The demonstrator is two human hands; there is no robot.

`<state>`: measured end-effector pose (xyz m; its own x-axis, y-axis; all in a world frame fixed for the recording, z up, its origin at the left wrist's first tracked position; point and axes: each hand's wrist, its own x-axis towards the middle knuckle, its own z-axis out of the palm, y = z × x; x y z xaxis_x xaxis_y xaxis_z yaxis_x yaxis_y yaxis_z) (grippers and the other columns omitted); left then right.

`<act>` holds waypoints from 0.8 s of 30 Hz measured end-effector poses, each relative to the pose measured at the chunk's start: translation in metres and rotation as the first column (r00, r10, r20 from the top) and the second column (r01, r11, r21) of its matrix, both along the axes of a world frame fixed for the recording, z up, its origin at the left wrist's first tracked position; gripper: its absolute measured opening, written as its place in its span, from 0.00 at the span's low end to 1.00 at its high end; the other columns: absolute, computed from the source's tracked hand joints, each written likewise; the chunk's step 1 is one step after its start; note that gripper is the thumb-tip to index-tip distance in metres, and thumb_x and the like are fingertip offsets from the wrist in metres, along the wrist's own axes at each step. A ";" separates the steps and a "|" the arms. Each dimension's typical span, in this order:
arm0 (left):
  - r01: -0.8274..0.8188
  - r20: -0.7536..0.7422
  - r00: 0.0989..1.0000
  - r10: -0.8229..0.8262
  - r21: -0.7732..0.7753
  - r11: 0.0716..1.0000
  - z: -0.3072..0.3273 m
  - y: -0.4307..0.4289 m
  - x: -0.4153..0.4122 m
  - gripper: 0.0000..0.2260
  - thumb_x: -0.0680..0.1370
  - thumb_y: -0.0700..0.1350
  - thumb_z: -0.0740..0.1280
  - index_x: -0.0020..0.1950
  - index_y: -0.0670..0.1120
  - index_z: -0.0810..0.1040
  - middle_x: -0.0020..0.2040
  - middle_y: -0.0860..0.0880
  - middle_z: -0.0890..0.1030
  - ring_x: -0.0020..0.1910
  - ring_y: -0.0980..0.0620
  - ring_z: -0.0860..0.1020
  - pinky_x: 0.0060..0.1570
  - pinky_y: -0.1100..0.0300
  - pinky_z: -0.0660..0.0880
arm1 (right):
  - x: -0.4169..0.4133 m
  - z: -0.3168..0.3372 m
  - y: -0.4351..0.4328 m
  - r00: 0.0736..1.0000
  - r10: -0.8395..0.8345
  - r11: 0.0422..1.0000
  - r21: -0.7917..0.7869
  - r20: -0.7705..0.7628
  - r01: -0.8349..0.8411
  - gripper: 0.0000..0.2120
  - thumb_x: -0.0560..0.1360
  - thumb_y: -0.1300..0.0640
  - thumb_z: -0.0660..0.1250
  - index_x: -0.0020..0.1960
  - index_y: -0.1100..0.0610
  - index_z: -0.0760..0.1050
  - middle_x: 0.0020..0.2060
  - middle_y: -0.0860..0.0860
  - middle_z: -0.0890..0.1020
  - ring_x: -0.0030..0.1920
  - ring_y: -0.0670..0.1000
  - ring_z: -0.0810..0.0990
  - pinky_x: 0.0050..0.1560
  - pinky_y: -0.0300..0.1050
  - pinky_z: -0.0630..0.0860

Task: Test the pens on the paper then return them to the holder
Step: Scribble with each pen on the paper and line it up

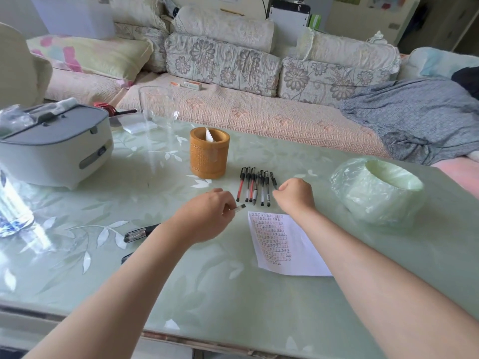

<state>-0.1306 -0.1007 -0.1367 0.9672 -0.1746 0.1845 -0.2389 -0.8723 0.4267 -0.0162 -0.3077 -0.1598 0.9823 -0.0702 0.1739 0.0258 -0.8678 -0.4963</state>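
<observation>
clear pen (pixel 239 207) pinched in left hand (pixel 207 211); right hand (pixel 294 195) curled, contents unclear.

Bare table (pixel 160 177) left of holder (pixel 209 153)

Both arms are bare from the hand up. The left hand (pixel 207 211) and right hand (pixel 295 195) are bare too.

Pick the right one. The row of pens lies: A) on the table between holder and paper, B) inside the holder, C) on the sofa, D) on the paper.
A: the row of pens lies on the table, between the holder and the paper.
</observation>
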 end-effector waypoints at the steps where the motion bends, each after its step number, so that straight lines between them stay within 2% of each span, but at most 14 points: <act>1: -0.003 0.001 1.000 0.003 -0.015 1.000 0.001 -0.001 0.001 0.07 0.80 0.48 0.61 0.54 0.49 0.77 0.49 0.52 0.77 0.46 0.50 0.75 0.44 0.58 0.70 | -0.001 0.000 0.000 1.000 0.017 1.000 0.016 -0.014 -0.017 0.15 0.66 0.59 0.64 0.24 0.55 0.62 0.22 0.52 0.60 0.25 0.53 0.61 0.28 0.42 0.59; 4: -0.011 -0.030 1.000 0.010 -0.034 0.999 0.002 -0.006 0.002 0.06 0.81 0.49 0.60 0.53 0.51 0.75 0.47 0.53 0.81 0.44 0.50 0.77 0.41 0.57 0.72 | -0.002 0.003 -0.001 0.997 0.073 0.997 0.016 -0.010 -0.073 0.19 0.70 0.59 0.62 0.24 0.55 0.59 0.21 0.51 0.59 0.25 0.52 0.60 0.28 0.43 0.59; 7: -0.009 -0.050 0.999 0.007 -0.051 0.999 0.003 -0.011 0.001 0.06 0.81 0.50 0.60 0.54 0.53 0.74 0.44 0.54 0.82 0.43 0.50 0.78 0.42 0.56 0.75 | -0.005 0.006 -0.003 0.996 0.094 0.995 -0.016 0.009 -0.094 0.14 0.68 0.65 0.57 0.26 0.55 0.58 0.26 0.53 0.59 0.31 0.53 0.59 0.31 0.45 0.56; 8: -0.010 -0.038 0.999 0.008 -0.052 0.999 0.004 -0.012 0.000 0.06 0.81 0.50 0.60 0.55 0.53 0.75 0.44 0.54 0.82 0.43 0.50 0.78 0.43 0.55 0.76 | -0.006 0.007 -0.005 0.995 0.097 0.995 -0.006 0.013 -0.097 0.14 0.69 0.65 0.57 0.26 0.56 0.62 0.27 0.54 0.62 0.32 0.55 0.62 0.31 0.44 0.59; 9: -0.009 -0.023 1.000 0.008 -0.053 0.999 0.004 -0.013 -0.001 0.06 0.81 0.50 0.60 0.55 0.53 0.75 0.45 0.54 0.82 0.43 0.51 0.78 0.43 0.56 0.76 | -0.009 0.009 -0.007 0.994 0.106 0.994 0.017 0.011 -0.106 0.14 0.71 0.64 0.58 0.27 0.56 0.69 0.27 0.56 0.69 0.32 0.59 0.67 0.32 0.43 0.65; 10: -0.009 -0.009 1.000 0.008 -0.053 0.999 0.005 -0.014 -0.003 0.06 0.81 0.50 0.61 0.55 0.53 0.76 0.45 0.55 0.82 0.42 0.51 0.77 0.42 0.56 0.75 | -0.013 0.012 -0.008 0.991 0.137 0.989 0.048 0.011 -0.137 0.14 0.73 0.61 0.59 0.32 0.57 0.78 0.31 0.56 0.78 0.36 0.59 0.75 0.36 0.43 0.73; 11: -0.010 -0.001 1.000 0.010 -0.053 0.999 0.006 -0.016 -0.004 0.07 0.81 0.50 0.61 0.56 0.54 0.76 0.45 0.55 0.82 0.42 0.52 0.77 0.41 0.57 0.74 | -0.019 0.018 -0.007 0.984 0.177 0.980 0.096 0.002 -0.176 0.13 0.76 0.59 0.60 0.39 0.57 0.82 0.36 0.51 0.83 0.38 0.53 0.79 0.40 0.43 0.75; 12: -0.012 0.001 1.000 0.012 -0.053 0.999 0.006 -0.017 -0.005 0.07 0.81 0.51 0.61 0.56 0.55 0.76 0.45 0.55 0.82 0.41 0.52 0.76 0.40 0.58 0.73 | -0.027 0.023 -0.005 0.975 0.221 0.963 0.162 -0.015 -0.216 0.13 0.77 0.57 0.60 0.43 0.56 0.83 0.39 0.48 0.84 0.37 0.48 0.79 0.41 0.42 0.74; 13: -0.016 0.000 1.000 0.016 -0.056 0.998 0.007 -0.018 -0.007 0.07 0.81 0.51 0.61 0.55 0.55 0.77 0.45 0.56 0.81 0.41 0.53 0.76 0.40 0.59 0.73 | -0.036 0.029 -0.002 0.964 0.265 0.939 0.236 -0.036 -0.249 0.13 0.78 0.55 0.60 0.45 0.54 0.83 0.39 0.46 0.84 0.33 0.46 0.78 0.39 0.41 0.73; 15: -0.020 -0.001 1.000 0.020 -0.068 0.997 0.009 -0.021 -0.010 0.07 0.80 0.51 0.62 0.55 0.55 0.78 0.45 0.56 0.81 0.42 0.53 0.77 0.41 0.58 0.75 | -0.054 0.036 0.001 0.935 0.340 0.891 0.351 -0.099 -0.287 0.13 0.79 0.53 0.59 0.46 0.53 0.82 0.37 0.48 0.84 0.27 0.48 0.76 0.32 0.38 0.72; 18: -0.014 -0.005 1.000 0.013 -0.106 0.994 0.012 -0.025 -0.014 0.06 0.80 0.49 0.64 0.55 0.54 0.78 0.45 0.56 0.82 0.41 0.53 0.77 0.39 0.59 0.74 | -0.077 0.036 0.000 0.888 0.425 0.858 0.390 -0.172 -0.335 0.14 0.80 0.50 0.60 0.46 0.55 0.82 0.37 0.49 0.85 0.29 0.52 0.77 0.23 0.30 0.65; 21: 0.008 -0.019 1.000 -0.011 -0.169 0.986 0.013 -0.030 -0.019 0.06 0.79 0.46 0.66 0.54 0.52 0.79 0.44 0.54 0.82 0.40 0.53 0.77 0.35 0.66 0.70 | -0.094 0.035 -0.002 0.882 0.443 0.850 0.387 -0.162 -0.356 0.13 0.80 0.52 0.62 0.45 0.57 0.82 0.35 0.47 0.83 0.30 0.51 0.77 0.22 0.30 0.64; 24: 0.030 -0.031 0.999 -0.037 -0.198 0.980 0.012 -0.032 -0.024 0.05 0.78 0.48 0.68 0.54 0.53 0.78 0.43 0.55 0.81 0.38 0.56 0.77 0.33 0.69 0.68 | -0.106 0.036 -0.009 0.879 0.447 0.839 0.417 -0.165 -0.348 0.12 0.81 0.54 0.63 0.46 0.59 0.81 0.36 0.48 0.81 0.30 0.51 0.77 0.23 0.31 0.65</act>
